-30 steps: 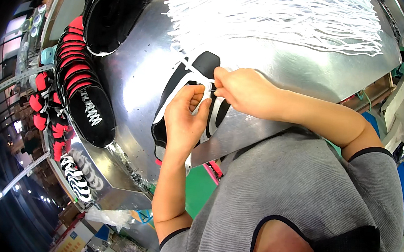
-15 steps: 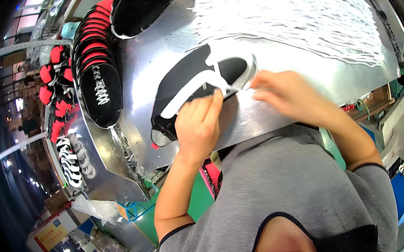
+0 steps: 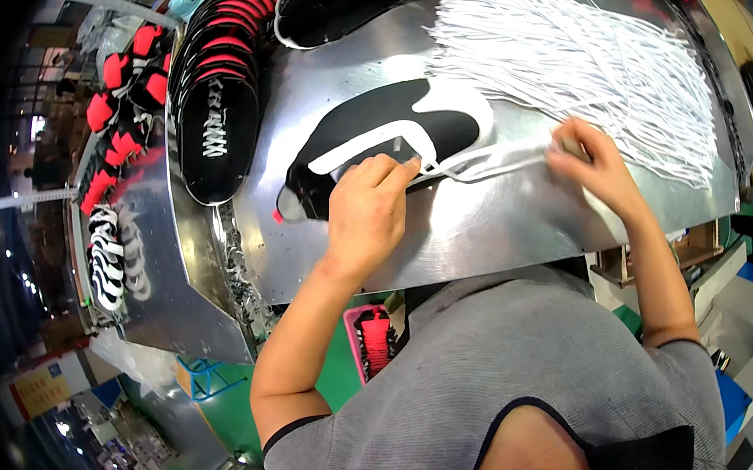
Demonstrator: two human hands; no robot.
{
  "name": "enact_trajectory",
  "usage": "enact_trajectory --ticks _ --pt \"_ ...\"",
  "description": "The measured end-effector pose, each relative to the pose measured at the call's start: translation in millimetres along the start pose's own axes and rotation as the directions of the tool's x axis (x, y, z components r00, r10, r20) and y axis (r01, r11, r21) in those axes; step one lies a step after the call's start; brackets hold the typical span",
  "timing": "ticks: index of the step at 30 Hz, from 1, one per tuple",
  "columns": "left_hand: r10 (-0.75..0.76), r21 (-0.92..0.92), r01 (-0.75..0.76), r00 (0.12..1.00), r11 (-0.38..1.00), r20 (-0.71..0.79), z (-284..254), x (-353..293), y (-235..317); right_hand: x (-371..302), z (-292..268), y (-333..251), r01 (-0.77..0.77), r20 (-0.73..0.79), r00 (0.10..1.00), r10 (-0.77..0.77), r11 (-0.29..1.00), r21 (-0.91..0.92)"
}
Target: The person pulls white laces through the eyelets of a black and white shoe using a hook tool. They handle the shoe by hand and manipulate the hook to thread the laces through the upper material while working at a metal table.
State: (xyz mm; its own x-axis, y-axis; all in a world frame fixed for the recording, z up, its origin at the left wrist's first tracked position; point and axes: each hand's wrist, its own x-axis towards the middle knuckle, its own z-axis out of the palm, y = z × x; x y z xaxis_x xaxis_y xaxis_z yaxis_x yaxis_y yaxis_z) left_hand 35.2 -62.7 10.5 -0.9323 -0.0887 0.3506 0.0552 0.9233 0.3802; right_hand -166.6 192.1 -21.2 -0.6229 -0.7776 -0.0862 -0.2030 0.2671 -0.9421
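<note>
On the metal table lies a flat black and white shoe upper (image 3: pixel 361 121), its white eyelet strip (image 3: pixel 366 140) facing me. My left hand (image 3: pixel 370 211) pinches the near edge of the upper, thumb and fingers closed by the end of that strip. A white shoelace (image 3: pixel 499 159) runs from beside those fingers to my right hand (image 3: pixel 593 161), which grips it off to the right, near the lace pile. The lace looks stretched out, in two or more strands. How it passes through the eyelets is partly hidden by my left hand.
A large spread of white shoelaces (image 3: pixel 578 63) covers the table's far right. At the left stands a row of black and red uppers (image 3: pixel 217 136), with another black stack (image 3: pixel 337 1) at the back. A pink crate (image 3: pixel 368 340) sits below the table edge (image 3: pixel 446 274).
My right hand has moved right, away from the upper, drawing the white lace out long. The left hand stays on the upper. The whole view has shifted a little.
</note>
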Motion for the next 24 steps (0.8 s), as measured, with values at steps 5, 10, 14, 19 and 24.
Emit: enact_trajectory --ticks 5,10,14,19,24 --pt "-0.005 -0.034 0.007 0.999 0.999 0.044 4.5 11.4 1.5 -17.9 2.8 -23.2 -0.186 -0.020 0.979 0.202 0.931 0.313" --pt "-0.258 -0.299 0.337 0.926 0.893 0.274 12.7 23.8 1.8 46.4 40.4 -28.7 0.017 -0.046 0.999 -0.014 0.998 0.061" --pt "-0.367 -0.401 0.853 0.510 0.334 0.778 9.6 14.3 -23.5 38.9 47.0 -35.9 0.068 -0.041 0.997 -0.069 0.997 -0.025" --pt "-0.426 -0.432 0.887 0.458 0.163 0.780 7.8 29.6 -13.1 35.6 55.7 -29.0 -0.036 -0.034 0.999 0.039 0.996 0.079" --pt "-0.588 -0.397 0.668 0.743 0.629 0.319 11.8 23.4 -22.5 32.6 56.3 -22.5 -0.208 -0.043 0.973 0.227 0.942 0.263"
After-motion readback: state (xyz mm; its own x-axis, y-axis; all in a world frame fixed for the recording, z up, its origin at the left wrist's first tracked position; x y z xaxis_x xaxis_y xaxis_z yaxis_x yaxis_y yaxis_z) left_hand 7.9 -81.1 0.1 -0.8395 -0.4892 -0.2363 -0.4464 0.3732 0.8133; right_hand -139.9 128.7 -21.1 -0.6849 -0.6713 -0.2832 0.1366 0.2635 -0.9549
